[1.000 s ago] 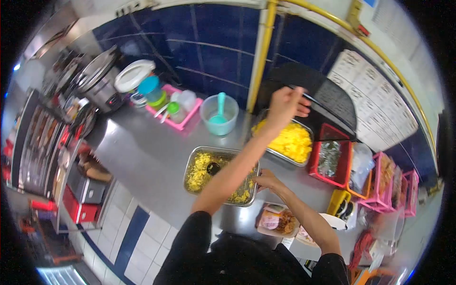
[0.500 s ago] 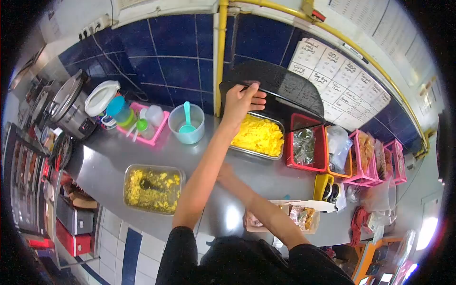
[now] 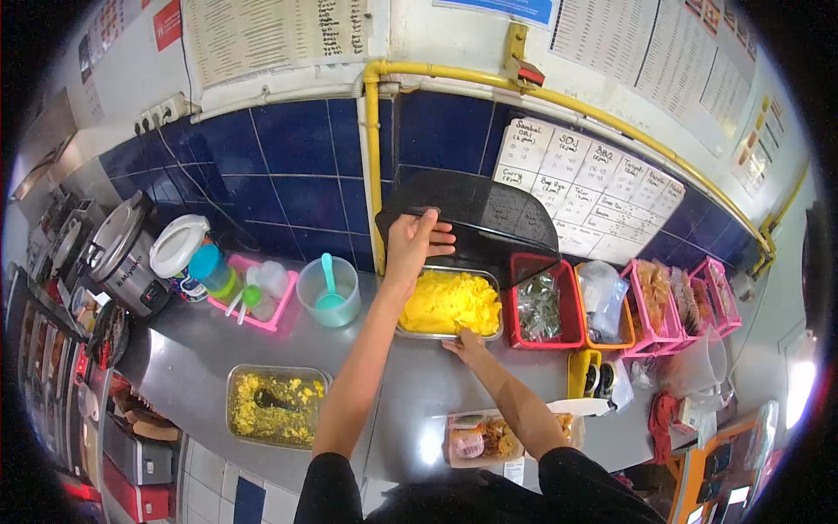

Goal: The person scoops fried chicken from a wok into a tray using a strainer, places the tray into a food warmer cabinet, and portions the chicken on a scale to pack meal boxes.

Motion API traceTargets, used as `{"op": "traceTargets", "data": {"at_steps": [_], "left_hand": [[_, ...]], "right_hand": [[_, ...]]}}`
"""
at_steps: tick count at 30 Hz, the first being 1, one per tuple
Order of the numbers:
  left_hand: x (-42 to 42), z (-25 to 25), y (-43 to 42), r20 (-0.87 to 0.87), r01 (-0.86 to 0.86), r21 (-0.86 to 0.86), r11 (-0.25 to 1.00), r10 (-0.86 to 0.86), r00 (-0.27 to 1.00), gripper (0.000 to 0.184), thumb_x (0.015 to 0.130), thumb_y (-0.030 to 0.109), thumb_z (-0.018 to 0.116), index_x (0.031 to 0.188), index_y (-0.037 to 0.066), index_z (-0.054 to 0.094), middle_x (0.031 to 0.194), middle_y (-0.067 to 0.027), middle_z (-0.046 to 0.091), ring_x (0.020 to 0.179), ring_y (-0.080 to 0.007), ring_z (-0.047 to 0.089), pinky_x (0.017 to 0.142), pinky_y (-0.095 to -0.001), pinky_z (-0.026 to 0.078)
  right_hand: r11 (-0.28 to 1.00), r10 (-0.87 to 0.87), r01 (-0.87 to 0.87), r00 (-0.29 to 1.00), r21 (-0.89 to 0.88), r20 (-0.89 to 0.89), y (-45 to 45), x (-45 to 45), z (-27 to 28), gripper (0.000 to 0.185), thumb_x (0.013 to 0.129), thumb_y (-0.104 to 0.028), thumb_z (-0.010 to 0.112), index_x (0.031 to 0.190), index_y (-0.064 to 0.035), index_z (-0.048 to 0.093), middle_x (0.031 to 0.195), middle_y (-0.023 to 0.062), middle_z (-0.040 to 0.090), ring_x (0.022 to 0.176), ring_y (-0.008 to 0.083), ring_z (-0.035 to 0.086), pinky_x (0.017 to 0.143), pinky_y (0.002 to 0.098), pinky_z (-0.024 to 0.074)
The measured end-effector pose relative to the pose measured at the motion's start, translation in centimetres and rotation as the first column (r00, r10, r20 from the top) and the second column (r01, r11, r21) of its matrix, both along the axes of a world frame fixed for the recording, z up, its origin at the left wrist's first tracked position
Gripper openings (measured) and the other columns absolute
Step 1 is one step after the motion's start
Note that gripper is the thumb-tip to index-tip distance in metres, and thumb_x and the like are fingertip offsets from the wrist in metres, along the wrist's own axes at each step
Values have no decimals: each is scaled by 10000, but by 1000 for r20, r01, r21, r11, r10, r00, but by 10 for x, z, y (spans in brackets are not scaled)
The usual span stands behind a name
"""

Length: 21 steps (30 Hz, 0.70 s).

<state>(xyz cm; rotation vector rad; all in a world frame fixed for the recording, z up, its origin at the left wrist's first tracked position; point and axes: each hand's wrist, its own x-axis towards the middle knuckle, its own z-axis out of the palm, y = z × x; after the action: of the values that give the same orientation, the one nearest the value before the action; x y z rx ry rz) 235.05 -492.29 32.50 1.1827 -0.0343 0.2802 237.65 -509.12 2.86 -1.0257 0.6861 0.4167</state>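
Observation:
My left hand [image 3: 417, 248] is closed on the edge of a black mesh food cover [image 3: 502, 208], which stands tipped up against the wall. Below it lies a metal tray [image 3: 425, 334] heaped with yellow scrambled egg [image 3: 449, 301]. My right hand [image 3: 467, 343] grips the tray's front rim, thumb on the rim and fingers partly hidden beneath. A second, clear-sided tray [image 3: 234, 410], with scraps of egg and a dark utensil [image 3: 272, 399] in it, sits to the left on the steel counter [image 3: 358, 349].
A pale tub [image 3: 342, 301] with a turquoise scoop and a pink tray of bottles [image 3: 262, 319] stand at the left. Along the right are a red basket [image 3: 572, 341], an orange basket and pink baskets. A tape dispenser [image 3: 578, 375] and a box of packets [image 3: 497, 458] lie nearer.
My right hand has reached forward from over the counter to the egg tray's front rim. My left hand still holds the cover. The camera view has tilted upward.

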Motion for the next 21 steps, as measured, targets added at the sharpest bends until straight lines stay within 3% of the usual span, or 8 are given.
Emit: {"op": "traceTargets", "data": {"at_steps": [2,4,5,6,9,13,17,21], "left_hand": [[4,0,-1,21,-19,-9,1000,19,1000,345,957,280,551,1070,-41,497,920,-163,616,809,-231,674,654,-320,600],[12,1,-1,63,31,-69,997,-27,998,317,964,269,535,1029,-40,509,938,-174,619,823,-236,679,664,-322,603],[15,2,-2,57,40,-127,991,-33,998,273,972,233,513,996,-39,523,931,-179,632,828,-244,685,691,-317,605],[20,2,-1,80,72,-169,983,-60,995,223,976,189,495,980,-31,529,911,-177,645,830,-252,690,715,-313,603],[26,6,-4,80,49,-206,977,-33,996,191,976,163,485,983,-24,526,886,-173,653,823,-251,693,736,-314,603],[39,21,-9,48,15,-240,971,-4,999,161,970,140,491,949,-17,518,885,-185,648,803,-244,694,744,-311,605],[56,32,-13,40,-23,-244,969,34,999,221,970,150,493,936,-61,435,878,-238,616,778,-277,690,724,-307,604],[66,35,-24,6,-149,-203,968,153,988,194,967,140,503,917,-47,495,878,-206,641,776,-245,694,743,-297,602]], "right_hand": [[998,1,-2,1000,-63,-24,-18,1,-1,451,861,-28,491,1281,38,342,1119,246,570,860,409,663,696,525,599],[931,364,-365,926,-8,95,-51,5,-22,460,860,-58,509,1298,-8,380,1142,245,583,874,401,663,715,544,589],[872,489,-489,872,2,30,-66,11,-23,458,857,-80,524,1299,-32,414,1143,234,591,884,386,664,736,550,580],[879,477,-477,879,5,18,-79,14,-26,458,857,-80,524,1299,-32,414,1143,234,591,884,386,664,736,550,580],[711,703,-692,704,-126,101,-91,25,-15,488,830,-52,514,1306,-6,420,1088,209,613,896,355,661,749,530,583],[542,824,-793,567,-277,-12,-78,39,19,422,836,-81,530,1242,24,491,1067,192,625,877,316,670,723,476,597],[485,864,-812,503,-325,34,-75,44,23,453,839,-71,523,1278,23,458,1098,189,616,849,309,674,718,473,600],[441,892,-850,450,-288,40,-77,46,34,504,839,-60,520,1325,8,404,1149,184,592,919,317,654,744,471,598]]}}
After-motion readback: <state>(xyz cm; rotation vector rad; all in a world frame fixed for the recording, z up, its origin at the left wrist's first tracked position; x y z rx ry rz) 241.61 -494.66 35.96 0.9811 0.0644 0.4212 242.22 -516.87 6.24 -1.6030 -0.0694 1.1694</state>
